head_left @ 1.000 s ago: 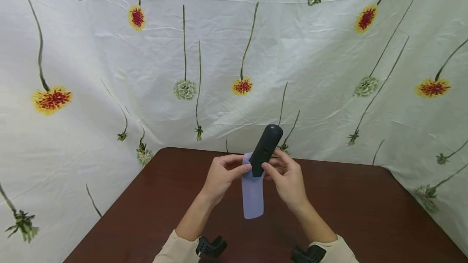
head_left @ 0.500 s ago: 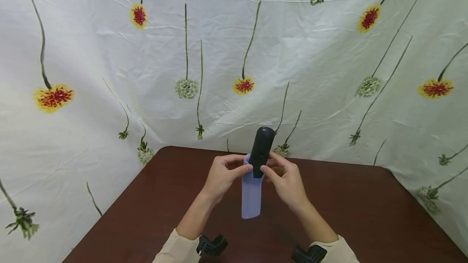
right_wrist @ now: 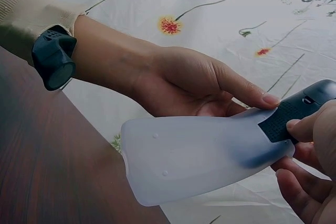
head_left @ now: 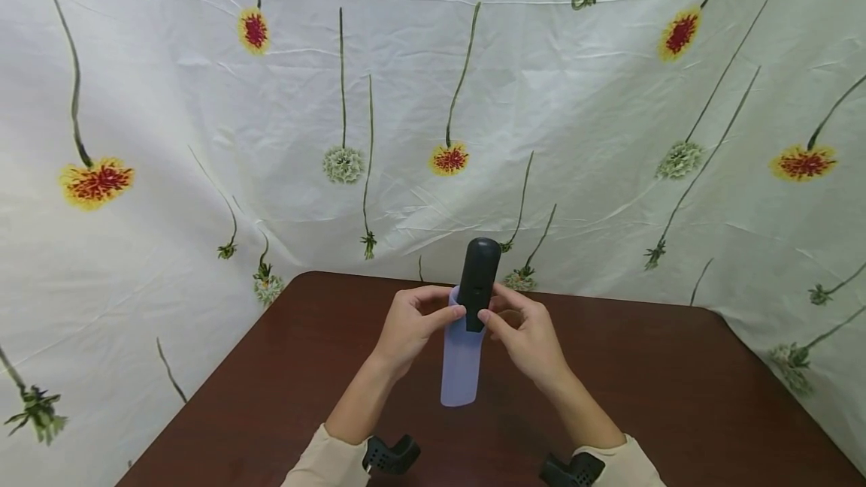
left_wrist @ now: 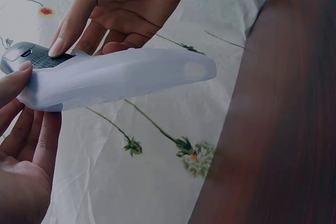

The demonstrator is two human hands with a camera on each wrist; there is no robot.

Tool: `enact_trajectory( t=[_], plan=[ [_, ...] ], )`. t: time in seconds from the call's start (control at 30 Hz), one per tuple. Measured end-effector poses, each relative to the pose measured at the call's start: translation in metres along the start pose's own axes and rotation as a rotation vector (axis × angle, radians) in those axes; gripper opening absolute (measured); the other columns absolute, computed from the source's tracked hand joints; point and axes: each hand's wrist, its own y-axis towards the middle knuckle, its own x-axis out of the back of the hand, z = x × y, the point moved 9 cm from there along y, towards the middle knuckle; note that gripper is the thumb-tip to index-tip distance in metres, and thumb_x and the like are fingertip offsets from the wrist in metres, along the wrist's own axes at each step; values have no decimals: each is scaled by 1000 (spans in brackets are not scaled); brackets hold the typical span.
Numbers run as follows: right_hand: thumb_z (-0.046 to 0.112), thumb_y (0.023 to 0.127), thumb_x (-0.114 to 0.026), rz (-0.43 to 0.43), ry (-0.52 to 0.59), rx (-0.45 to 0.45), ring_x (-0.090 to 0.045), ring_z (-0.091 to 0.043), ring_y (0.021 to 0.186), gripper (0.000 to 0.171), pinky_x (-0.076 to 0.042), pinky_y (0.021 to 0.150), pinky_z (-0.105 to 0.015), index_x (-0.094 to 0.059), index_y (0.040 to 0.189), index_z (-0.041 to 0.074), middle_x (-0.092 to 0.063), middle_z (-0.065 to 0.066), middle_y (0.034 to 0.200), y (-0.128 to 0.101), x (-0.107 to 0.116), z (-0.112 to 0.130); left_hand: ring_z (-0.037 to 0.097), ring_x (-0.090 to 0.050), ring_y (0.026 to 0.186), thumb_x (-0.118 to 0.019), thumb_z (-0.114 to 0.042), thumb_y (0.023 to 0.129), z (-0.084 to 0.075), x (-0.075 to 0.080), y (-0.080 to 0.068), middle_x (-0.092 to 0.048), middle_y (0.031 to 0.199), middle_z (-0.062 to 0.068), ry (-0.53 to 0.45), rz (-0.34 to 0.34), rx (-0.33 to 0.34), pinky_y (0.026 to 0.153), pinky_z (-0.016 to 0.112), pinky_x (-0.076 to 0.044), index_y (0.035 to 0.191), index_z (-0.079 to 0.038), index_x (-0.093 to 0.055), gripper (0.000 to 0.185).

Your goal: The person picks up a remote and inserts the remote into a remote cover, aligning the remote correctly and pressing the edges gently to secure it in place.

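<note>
Above the brown table [head_left: 676, 397] both hands hold a black remote control [head_left: 478, 280] whose lower end sits in the mouth of a pale lilac silicone sleeve [head_left: 461, 363]. My left hand [head_left: 413, 325] pinches the sleeve's upper rim with thumb and fingers. My right hand [head_left: 524, 333] pinches the remote and the rim from the other side. The sleeve [left_wrist: 121, 77] hangs down, mostly limp. The remote's dark end [right_wrist: 294, 111] shows inside the translucent sleeve [right_wrist: 199, 156] in the right wrist view.
A white cloth with printed flowers [head_left: 433, 96] hangs behind and around the table. The table's far edge [head_left: 609, 299] lies just beyond the hands. A dark wrist strap [right_wrist: 52, 59] sits on the left forearm.
The remote has turned from a rightward lean to nearly upright, and the sleeve has swung slightly left. Both hands keep their hold.
</note>
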Motion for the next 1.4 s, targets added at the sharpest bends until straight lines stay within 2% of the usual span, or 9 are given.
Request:
enact_trajectory(
  t=[0.2,0.43,0.6,0.73,0.83,0.9,1.1,1.27,1.4],
  plan=[
    [4,95,-75,1,-2,8,-69,-30,77,49,-60,66,-33,-60,141,-5,-70,-12,98,0,0,1,29,-64,109,-79,-4,92,2,1,0,-73,113,13,-14,-11,15,86,38,-57,117,3,-75,27],
    [7,95,-76,10,9,21,-68,-38,76,45,-59,66,-34,-63,138,0,-69,-12,96,2,0,2,25,-63,102,-76,-4,94,3,-1,-1,-71,111,15,-48,0,20,82,34,-57,118,6,-73,26],
    [6,97,-74,5,37,36,-70,-32,84,38,-61,68,-39,-66,134,1,-67,-14,103,2,5,2,22,-63,93,-72,-3,96,0,-3,0,-69,107,14,-58,3,9,78,32,-55,120,8,-70,26],
    [7,97,-74,-8,29,38,-70,-29,87,31,-60,69,-37,-70,128,2,-68,-13,106,2,9,1,22,-65,92,-69,-2,99,0,-4,0,-67,108,16,-65,1,10,80,32,-54,122,9,-67,26],
    [10,96,-75,-1,-10,11,-69,-26,83,28,-59,69,-33,-73,123,2,-70,-11,105,2,10,1,22,-65,94,-67,-1,100,1,-3,0,-66,109,17,-73,0,10,82,32,-53,123,10,-66,25],
    [11,96,-76,16,-23,-23,-69,-24,81,27,-59,70,-35,-74,121,2,-72,-11,107,2,9,-1,22,-65,94,-67,-1,100,1,-3,0,-66,110,17,-76,3,8,83,32,-53,123,10,-65,25],
    [12,96,-76,80,3,-92,-72,-25,83,27,-59,73,-37,-76,119,-1,-73,-14,117,3,6,-4,22,-65,95,-67,-2,100,1,-4,0,-67,110,16,-99,13,6,82,33,-54,123,11,-65,27],
    [13,94,-78,86,-4,-75,-70,-22,77,26,-59,72,-40,-78,116,-1,-75,-12,109,3,7,-3,22,-66,95,-67,-2,100,-1,-4,-1,-67,110,14,-106,14,5,82,33,-54,123,11,-64,27],
    [12,92,-80,50,17,-90,-70,-27,79,23,-58,70,-36,-76,110,-2,-76,-10,98,3,9,-3,22,-67,95,-67,-1,100,-1,-4,0,-68,111,16,-112,15,-2,83,33,-55,123,12,-64,27]
  ],
)
